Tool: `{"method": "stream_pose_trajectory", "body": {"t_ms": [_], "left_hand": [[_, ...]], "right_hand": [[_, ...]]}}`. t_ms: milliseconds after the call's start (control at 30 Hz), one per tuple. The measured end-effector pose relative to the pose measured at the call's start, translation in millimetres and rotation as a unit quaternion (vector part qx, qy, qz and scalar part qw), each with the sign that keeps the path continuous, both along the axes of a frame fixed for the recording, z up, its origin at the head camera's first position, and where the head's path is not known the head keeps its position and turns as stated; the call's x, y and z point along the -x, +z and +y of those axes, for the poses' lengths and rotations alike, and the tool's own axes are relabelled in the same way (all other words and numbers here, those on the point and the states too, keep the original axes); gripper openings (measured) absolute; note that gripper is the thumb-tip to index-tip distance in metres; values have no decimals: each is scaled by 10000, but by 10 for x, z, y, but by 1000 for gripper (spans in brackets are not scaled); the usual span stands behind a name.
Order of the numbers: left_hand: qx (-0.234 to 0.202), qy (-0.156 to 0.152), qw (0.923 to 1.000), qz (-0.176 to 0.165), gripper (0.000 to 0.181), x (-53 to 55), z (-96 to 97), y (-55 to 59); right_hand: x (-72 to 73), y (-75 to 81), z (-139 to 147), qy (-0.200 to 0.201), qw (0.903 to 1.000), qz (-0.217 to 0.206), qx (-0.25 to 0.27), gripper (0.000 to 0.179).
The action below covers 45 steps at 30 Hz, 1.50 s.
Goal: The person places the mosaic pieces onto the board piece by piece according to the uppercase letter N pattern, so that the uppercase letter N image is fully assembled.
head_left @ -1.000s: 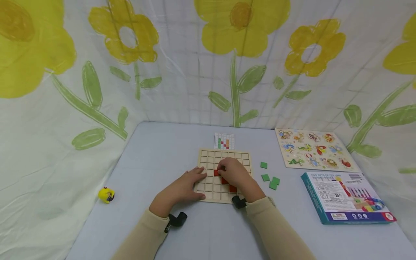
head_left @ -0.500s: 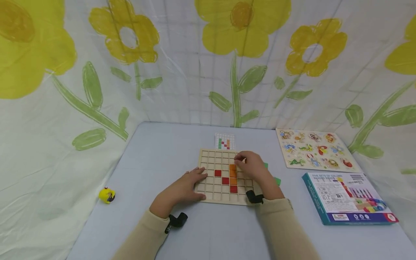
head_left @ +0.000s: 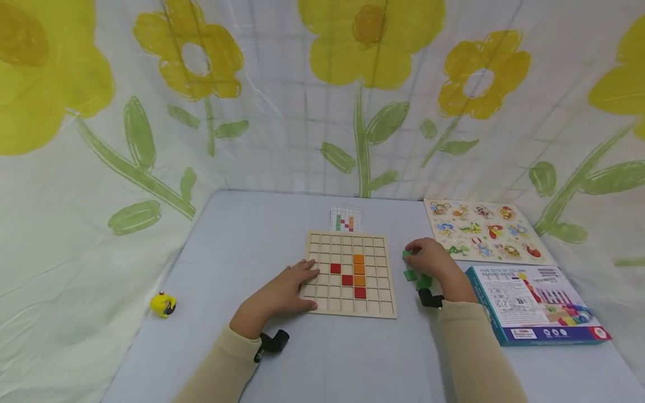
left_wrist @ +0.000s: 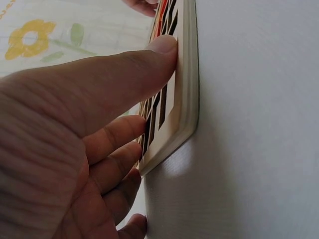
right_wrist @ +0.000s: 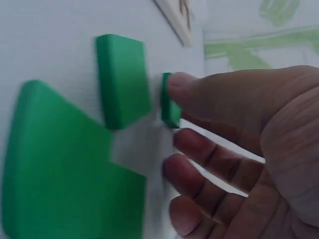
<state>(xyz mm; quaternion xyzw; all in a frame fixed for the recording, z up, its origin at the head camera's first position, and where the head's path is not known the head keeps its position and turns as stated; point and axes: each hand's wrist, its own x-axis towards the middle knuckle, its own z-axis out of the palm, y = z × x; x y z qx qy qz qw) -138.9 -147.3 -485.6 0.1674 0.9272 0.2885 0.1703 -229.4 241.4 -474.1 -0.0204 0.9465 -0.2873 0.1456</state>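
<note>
A square wooden grid board [head_left: 322, 305] lies mid-table. Its cells hold red tiles [head_left: 335, 268] on a diagonal and a short column of orange tiles [head_left: 359, 269]. My left hand [head_left: 284, 291] rests on the board's left edge, fingers extended and thumb on the rim, as the left wrist view also shows. To the right of the board, my right hand [head_left: 434, 262] has its thumb and index finger at a green tile [right_wrist: 170, 102], pinching it near the table. Other green tiles [head_left: 410, 275] lie just below that hand, partly covered by it in the head view.
A pattern card [head_left: 346, 218] with coloured squares lies behind the board. An insect picture board [head_left: 438, 246] and a boxed toy set [head_left: 534, 305] occupy the right side. A small yellow toy [head_left: 163, 305] sits far left. A flowered curtain [head_left: 282, 140] hangs behind.
My right hand has left the board and moved right to the green tiles, uncovering the red and orange tiles. My left hand has stayed on the board's edge.
</note>
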Motion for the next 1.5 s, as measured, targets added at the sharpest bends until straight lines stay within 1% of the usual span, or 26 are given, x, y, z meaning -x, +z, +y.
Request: {"method": "stream_pose_trajectory", "body": {"t_ms": [133,300,433,533,600,667,733,833,900,967,1100,1167,1233,1400,1500], "left_hand": [[-25,8,10000,-15,81,-3,-3,8],[-9,20,10000,-47,81,2,-12,-9],[17,39,10000,-52,82,8,-17,-28],[50,30,10000,-58,82,8,-16,-28],[47,20,10000,-57,81,6,-14,-20],[39,12,10000,-64,81,5,-11,-11],[26,30,10000,-66,81,2,-9,0],[42,25,10000,-65,81,-3,-9,18],[-8,-5,10000,-64,81,-3,-11,31],[-64,-75,9999,-41,81,1,-17,31],[-164,-196,9997,32,80,15,-37,2],[-160,-222,9996,49,79,22,-46,-17],[-190,-243,9995,62,79,28,-52,-34],[-263,-282,9992,66,79,27,-57,-33],[-233,-275,9993,83,79,26,-68,-32]], "right_hand": [[22,-71,-11,-45,10000,45,-1,33],[28,-93,-37,-153,9998,79,50,29],[13,-62,-54,-225,9996,73,118,27],[9,-18,-77,-357,9991,117,208,22],[18,21,-127,-445,9982,262,291,19],[38,59,-226,-454,9969,498,414,17],[48,102,-390,-279,9951,755,575,15],[46,147,-735,207,9916,953,852,13],[33,160,-988,580,9894,909,976,11],[31,154,-1229,871,9878,810,1008,10],[57,96,-1605,1362,9847,717,815,10],[74,61,-1728,1467,9837,711,753,9],[87,23,-1806,1467,9841,732,683,8],[84,-37,-1886,1240,9876,772,570,6],[75,-53,-1904,1212,9887,730,503,5]]}}
